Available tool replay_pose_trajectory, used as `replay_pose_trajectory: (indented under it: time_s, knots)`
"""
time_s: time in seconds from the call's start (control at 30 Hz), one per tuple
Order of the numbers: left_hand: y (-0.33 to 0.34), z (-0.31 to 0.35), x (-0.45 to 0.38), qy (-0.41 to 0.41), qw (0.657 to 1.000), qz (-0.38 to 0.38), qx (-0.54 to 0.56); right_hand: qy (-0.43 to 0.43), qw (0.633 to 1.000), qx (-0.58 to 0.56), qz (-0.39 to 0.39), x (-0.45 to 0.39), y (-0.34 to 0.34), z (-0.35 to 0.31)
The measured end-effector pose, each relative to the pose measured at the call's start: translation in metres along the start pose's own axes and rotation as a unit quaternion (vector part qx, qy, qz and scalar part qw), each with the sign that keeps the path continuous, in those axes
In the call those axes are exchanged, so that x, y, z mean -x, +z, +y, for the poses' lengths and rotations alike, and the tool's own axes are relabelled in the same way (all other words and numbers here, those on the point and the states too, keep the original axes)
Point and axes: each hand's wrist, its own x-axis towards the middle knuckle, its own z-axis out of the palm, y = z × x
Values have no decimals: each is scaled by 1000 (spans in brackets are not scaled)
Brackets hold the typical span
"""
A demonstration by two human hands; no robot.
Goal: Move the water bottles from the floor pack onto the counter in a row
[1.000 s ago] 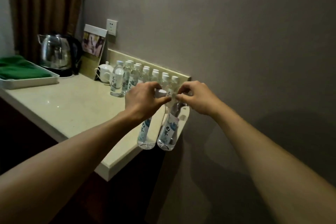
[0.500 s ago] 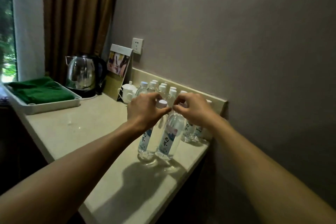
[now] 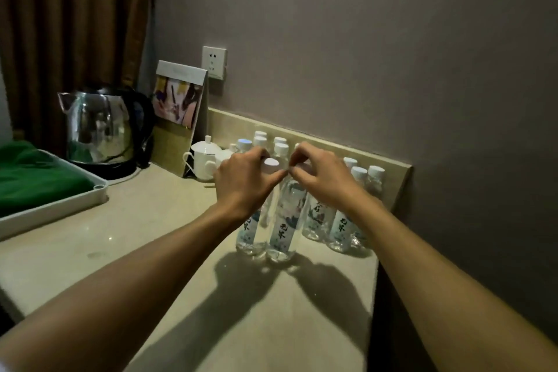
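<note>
Premises are presenting as a hotel guest room: a stainless-steel electric kettle (image 3: 96, 127), white lidded porcelain cups (image 3: 206, 160), and clear labelled plastic water bottles (image 3: 344, 223) are standing on a beige stone counter (image 3: 145, 220) beside brown curtains (image 3: 72, 18).

Head camera looks down, close over counter (image 3: 157, 251)

Dim, greenish indoor light, grainy throughout. Below the hands (image 3: 283, 178), two dark forearm shadows spread across the bench (image 3: 126, 235) toward the camera, so the light falls from ahead and above. Left of the hands, the kettle (image 3: 99, 127) carries soft reflections. Bottle labels (image 3: 282, 226) under the hands read slightly blurred; forearms stretch wide near the lower corners
</note>
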Motion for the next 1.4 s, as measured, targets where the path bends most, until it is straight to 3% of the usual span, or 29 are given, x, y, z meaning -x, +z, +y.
replay_pose_trajectory:
  time_s: [0.17, 0.37, 0.53, 0.73, 0.83, 0.9, 1.03, 1.17, 1.4]
  knots:
    - [11, -33, -17, 41, 997, -33, 57, 62, 998, 14, -2, -14, 22, -6]
    - [23, -48, -18, 72, 992, -67, 83, 105, 991, 20, 82, -12, 46, -16]
    - [32, -57, -1, 55, 987, -95, 120, 209, 969, -34, 128, 10, 75, -15]
    - [30, -71, 21, 3, 975, -177, 134, 298, 945, -91, 103, 43, 117, -19]
    - [31, -88, 37, 15, 958, -259, 125, 333, 936, -93, 61, 61, 136, -10]
    - [32, -100, 48, 17, 948, -306, 87, 364, 924, -89, 79, 67, 148, -10]
    - [32, -98, 50, 11, 953, -302, 15, 376, 915, -74, 128, 66, 158, -15]
    - [37, -90, 41, 1, 948, -314, -43, 386, 915, -41, 112, 58, 157, -11]
    - [43, -88, 35, 0, 954, -295, -54, 393, 913, 3, 109, 41, 161, -9]
